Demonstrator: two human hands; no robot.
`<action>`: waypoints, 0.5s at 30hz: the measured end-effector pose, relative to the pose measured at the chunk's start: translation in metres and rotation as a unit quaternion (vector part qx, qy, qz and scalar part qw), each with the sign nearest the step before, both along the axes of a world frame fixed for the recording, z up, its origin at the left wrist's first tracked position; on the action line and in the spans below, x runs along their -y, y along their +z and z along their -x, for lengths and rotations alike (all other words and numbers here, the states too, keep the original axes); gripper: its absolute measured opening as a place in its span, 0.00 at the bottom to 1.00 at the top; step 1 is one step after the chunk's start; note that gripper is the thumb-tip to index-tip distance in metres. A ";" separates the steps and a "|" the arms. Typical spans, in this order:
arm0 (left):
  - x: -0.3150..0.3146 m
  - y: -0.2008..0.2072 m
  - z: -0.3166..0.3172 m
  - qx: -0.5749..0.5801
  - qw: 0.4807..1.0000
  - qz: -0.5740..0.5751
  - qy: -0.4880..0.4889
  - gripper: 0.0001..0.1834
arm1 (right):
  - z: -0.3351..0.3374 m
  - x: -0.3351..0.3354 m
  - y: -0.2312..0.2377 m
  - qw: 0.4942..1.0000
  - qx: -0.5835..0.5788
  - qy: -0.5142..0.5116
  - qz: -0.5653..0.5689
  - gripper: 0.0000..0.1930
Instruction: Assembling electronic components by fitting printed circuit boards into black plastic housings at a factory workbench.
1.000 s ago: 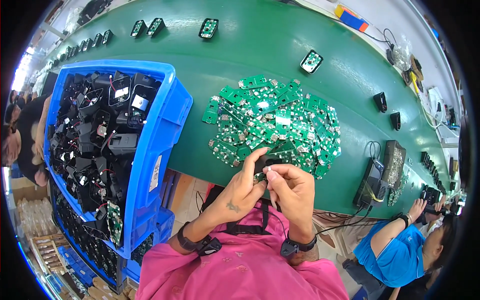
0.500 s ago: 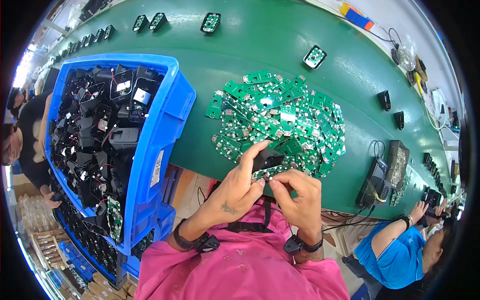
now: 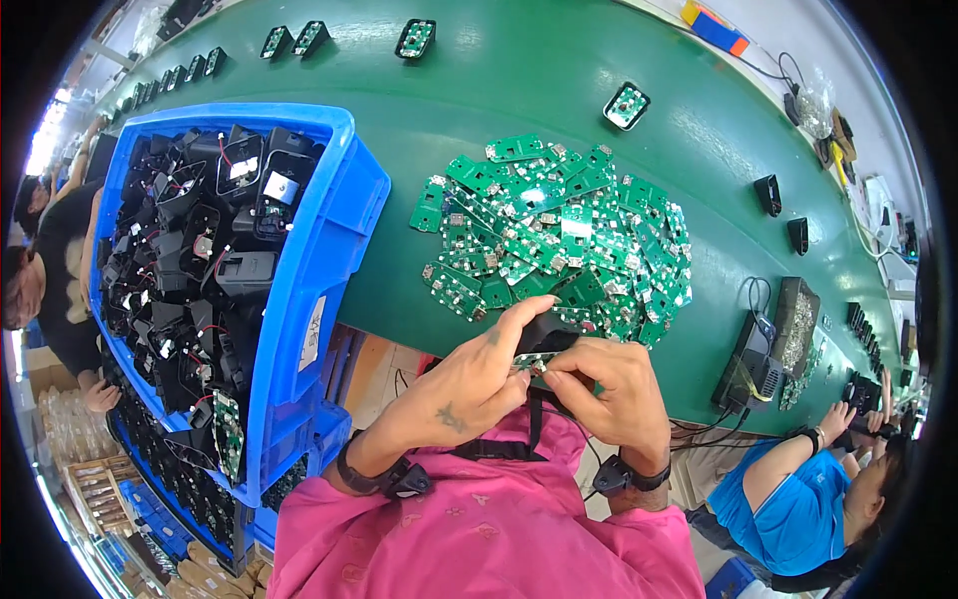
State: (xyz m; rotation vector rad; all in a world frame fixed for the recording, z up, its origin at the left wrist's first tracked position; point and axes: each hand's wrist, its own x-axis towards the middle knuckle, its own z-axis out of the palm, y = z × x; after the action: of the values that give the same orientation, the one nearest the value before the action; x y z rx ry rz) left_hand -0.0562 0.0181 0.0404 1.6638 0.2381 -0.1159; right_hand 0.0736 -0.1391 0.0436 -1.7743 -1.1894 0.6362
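Black plastic, that is the case [image 3: 545,332] in my left hand [image 3: 477,374], just below the middle of the frame. My left fingers wrap round it and hold it tight. A green board [image 3: 532,360] shows at its lower edge; I cannot tell if it is fixed in. My right hand [image 3: 621,384] has its thumb and finger close together at the end of that board. They hide the spot, so I cannot tell if a tiny bit is pinched there.

I think I am at the fiddly step, joining something small to the board. The next move, I guess, calls for a still left hand and a soft, careful right pinch.

At the left of the frame, the big blue bin [image 3: 337,215] is full of black cases [image 3: 180,270], some with thin red wires. One loose board [image 3: 228,439] leans at its lower end. At the top of the table [image 3: 509,80], a small black case [image 3: 416,40] has a green board inside.
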 end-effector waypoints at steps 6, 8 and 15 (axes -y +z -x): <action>0.002 0.000 -0.001 0.014 0.998 -0.057 0.010 0.38 | -0.003 0.001 -0.003 1.000 -0.005 0.018 -0.011 0.03; 0.000 0.004 -0.002 -0.011 0.998 -0.068 -0.009 0.37 | -0.004 0.001 -0.004 1.000 -0.005 0.017 -0.015 0.03; 0.008 0.000 -0.003 0.005 0.985 -0.170 -0.009 0.35 | 0.005 -0.002 -0.002 0.999 0.021 -0.017 0.018 0.03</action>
State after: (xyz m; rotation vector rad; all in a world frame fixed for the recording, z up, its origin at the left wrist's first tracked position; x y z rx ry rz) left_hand -0.0533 0.0098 0.0404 2.0066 0.2440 -0.0829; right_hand 0.0686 -0.1372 0.0415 -1.8418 -1.1808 0.6070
